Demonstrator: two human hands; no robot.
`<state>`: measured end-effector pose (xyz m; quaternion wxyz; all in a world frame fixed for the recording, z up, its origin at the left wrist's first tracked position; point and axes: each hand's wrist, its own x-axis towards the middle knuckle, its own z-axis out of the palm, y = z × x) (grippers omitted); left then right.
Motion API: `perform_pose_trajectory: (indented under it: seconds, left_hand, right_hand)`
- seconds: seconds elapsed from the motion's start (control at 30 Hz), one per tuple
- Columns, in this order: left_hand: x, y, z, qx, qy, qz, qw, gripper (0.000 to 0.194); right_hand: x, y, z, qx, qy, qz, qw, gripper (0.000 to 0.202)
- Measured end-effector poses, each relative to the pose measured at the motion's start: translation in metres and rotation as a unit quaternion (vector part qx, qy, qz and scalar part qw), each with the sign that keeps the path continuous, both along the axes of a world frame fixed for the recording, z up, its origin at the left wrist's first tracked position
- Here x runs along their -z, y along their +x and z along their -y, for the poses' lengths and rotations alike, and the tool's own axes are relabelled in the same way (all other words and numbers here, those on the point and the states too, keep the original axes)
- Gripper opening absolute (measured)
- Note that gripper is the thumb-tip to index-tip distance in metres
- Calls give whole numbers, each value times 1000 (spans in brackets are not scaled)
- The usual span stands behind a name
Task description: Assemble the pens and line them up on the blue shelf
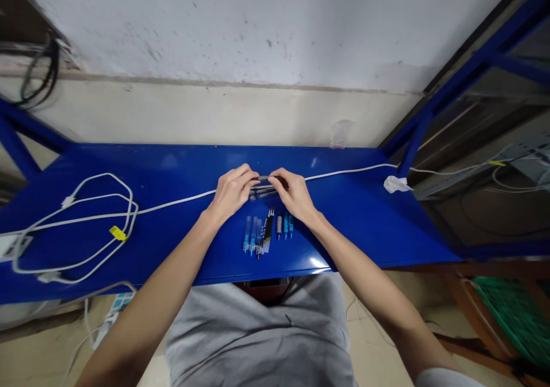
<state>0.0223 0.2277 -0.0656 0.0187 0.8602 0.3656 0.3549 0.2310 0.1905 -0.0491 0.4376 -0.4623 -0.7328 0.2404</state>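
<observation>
My left hand [234,187] and my right hand [293,192] meet over the blue table, fingers closed in a pinch. Between them they hold a slim dark pen-like piece [263,178], level and crosswise; the fingers cover both its ends. Just beneath lie a few slender pen pieces [263,192], partly hidden by my right hand. Closer to me is a row of pen parts: clear barrels with blue ends [253,235], dark ink refills [268,230], a grey short piece [279,226] and two short blue pieces [286,226].
A white cable [172,203] crosses the blue table [180,255] behind the parts and coils at the left, with a yellow tag [117,233]. Crumpled white paper [396,184] lies at the right. A clear plastic bag [341,134] leans on the wall. Blue frame posts [412,140] flank the table.
</observation>
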Motion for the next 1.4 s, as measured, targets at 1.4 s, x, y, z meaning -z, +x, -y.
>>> perform_pose_trajectory:
  seconds: [1.4]
  left_hand:
    - [-1,16,43,70,9,-29,997,24]
  right_hand:
    - [26,54,12,-30,-181,-71,981,64]
